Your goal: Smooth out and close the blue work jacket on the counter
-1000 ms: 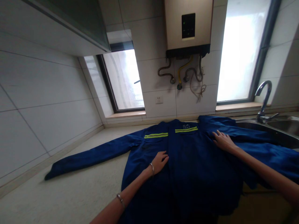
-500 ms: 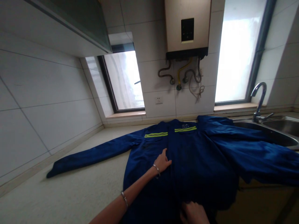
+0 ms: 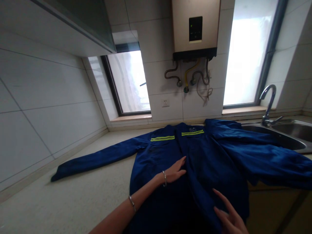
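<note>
A dark blue work jacket (image 3: 156, 162) with yellow-green stripes across the chest lies spread, front up, on the pale counter (image 3: 102, 191). One sleeve stretches out to the left; the other is bunched toward the sink. My left hand (image 3: 174, 171), with bracelets on its wrist and forearm, rests with fingers stretched at the front opening. Lower right, my right hand (image 3: 230, 216) is at the right front panel, its thumb and forefinger apart. That panel's edge is lifted along the opening. The frame's lower edge cuts off part of the right hand.
A steel sink (image 3: 296, 146) with a chrome faucet (image 3: 269, 104) is at the right, partly covered by the sleeve. A water heater (image 3: 180, 29) with pipes hangs on the tiled wall above a socket (image 3: 165, 103). A wall cabinet (image 3: 80, 26) juts out at upper left.
My left hand has moved slightly right and its fingers have straightened. My right hand has moved up and right from the bottom hem and opened. The right front panel's edge has shifted right.
</note>
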`<state>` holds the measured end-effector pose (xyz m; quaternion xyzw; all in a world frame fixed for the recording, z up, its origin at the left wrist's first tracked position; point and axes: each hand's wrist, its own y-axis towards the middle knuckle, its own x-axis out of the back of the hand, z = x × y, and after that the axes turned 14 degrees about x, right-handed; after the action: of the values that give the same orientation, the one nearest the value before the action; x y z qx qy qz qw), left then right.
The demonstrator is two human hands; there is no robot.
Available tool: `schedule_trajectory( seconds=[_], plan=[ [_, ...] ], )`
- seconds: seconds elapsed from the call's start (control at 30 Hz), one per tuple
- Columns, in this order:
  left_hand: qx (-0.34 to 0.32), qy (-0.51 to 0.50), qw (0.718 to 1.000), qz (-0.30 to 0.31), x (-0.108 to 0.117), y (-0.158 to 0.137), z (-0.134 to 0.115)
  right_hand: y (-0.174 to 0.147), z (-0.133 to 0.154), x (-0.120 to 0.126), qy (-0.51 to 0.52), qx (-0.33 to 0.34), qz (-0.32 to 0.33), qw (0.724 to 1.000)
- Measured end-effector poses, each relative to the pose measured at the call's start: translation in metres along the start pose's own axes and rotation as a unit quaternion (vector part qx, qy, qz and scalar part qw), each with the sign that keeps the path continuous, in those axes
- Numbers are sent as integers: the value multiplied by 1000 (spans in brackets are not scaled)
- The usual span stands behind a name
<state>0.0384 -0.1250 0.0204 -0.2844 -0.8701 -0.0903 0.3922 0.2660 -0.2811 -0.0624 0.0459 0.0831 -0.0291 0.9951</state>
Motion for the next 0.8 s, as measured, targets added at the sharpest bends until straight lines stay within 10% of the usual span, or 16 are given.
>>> schedule_trajectory(
  seconds=[0.23,0.47,0.8],
  plan=[
    [88,371,911,-157,-8,-22,-48,18,75,11,113,33,-15,993],
    [64,456,877,139,-87,-41,-43,34,79,22,-4,205,5,979],
    [87,448,878,143,-127,-30,15,45,79,24,-211,262,-133,932]
  ],
)
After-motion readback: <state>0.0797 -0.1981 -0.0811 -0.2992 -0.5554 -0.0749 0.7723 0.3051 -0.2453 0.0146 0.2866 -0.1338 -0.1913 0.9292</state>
